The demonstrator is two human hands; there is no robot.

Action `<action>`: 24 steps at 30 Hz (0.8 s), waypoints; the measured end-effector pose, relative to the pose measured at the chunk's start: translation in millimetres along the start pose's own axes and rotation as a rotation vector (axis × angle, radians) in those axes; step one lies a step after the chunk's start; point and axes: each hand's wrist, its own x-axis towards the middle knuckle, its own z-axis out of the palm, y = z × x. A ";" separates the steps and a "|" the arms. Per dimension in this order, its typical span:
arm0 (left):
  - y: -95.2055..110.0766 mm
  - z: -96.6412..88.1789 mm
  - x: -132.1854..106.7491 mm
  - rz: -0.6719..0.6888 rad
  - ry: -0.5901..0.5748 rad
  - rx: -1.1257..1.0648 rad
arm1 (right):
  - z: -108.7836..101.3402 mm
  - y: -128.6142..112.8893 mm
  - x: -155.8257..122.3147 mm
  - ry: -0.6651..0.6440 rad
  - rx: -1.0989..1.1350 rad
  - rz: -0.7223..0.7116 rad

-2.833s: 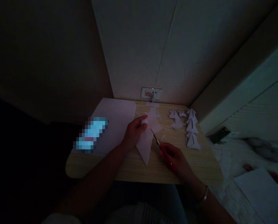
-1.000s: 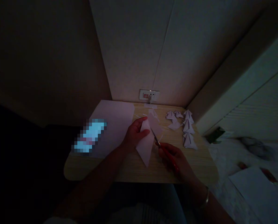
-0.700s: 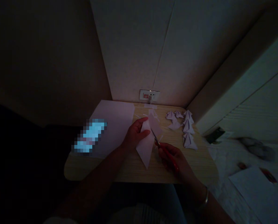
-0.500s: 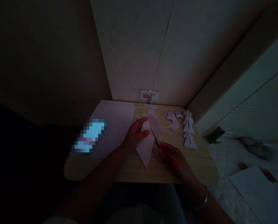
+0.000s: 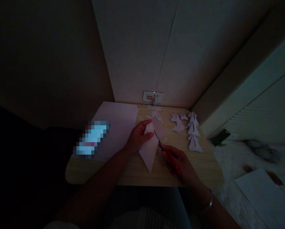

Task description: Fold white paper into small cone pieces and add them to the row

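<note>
A folded sheet of pale paper point(image 5: 149, 149) is pinched between the thumb and fingers of my left hand point(image 5: 139, 137), its pointed end hanging toward me. My right hand point(image 5: 178, 160) grips red-handled scissors point(image 5: 173, 161), with the blades at the right edge of the folded paper. Another flap of paper point(image 5: 160, 128) spreads behind the blades; whether it belongs to the same sheet I cannot tell. Thin paper scraps point(image 5: 157, 115) lie beyond my hands.
Several folded paper pieces point(image 5: 193, 128) stand at the table's right side, with smaller ones point(image 5: 175, 117) beside them. On the left, a blurred-out lit screen point(image 5: 93, 138) lies on white paper sheets point(image 5: 119, 116). A wall socket point(image 5: 153, 96) sits behind the wooden table point(image 5: 132, 176).
Almost nothing differs. Both hands, the scissors and the paper keep nearly the same positions, with only a very slight shift of the paper's lower edge.
</note>
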 end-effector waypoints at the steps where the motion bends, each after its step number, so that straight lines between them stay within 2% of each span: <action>1: 0.2 0.1 -0.1 -0.004 -0.001 -0.003 | 0.0 0.1 -0.1 0.000 0.000 -0.007; 11: 0.2 -1.6 0.3 0.017 -0.006 0.040 | 4.0 -3.1 -0.2 0.029 -0.032 -0.023; 24: -0.6 -3.0 1.5 -0.015 -0.002 0.016 | 4.0 -1.9 -0.2 -0.029 0.022 -0.034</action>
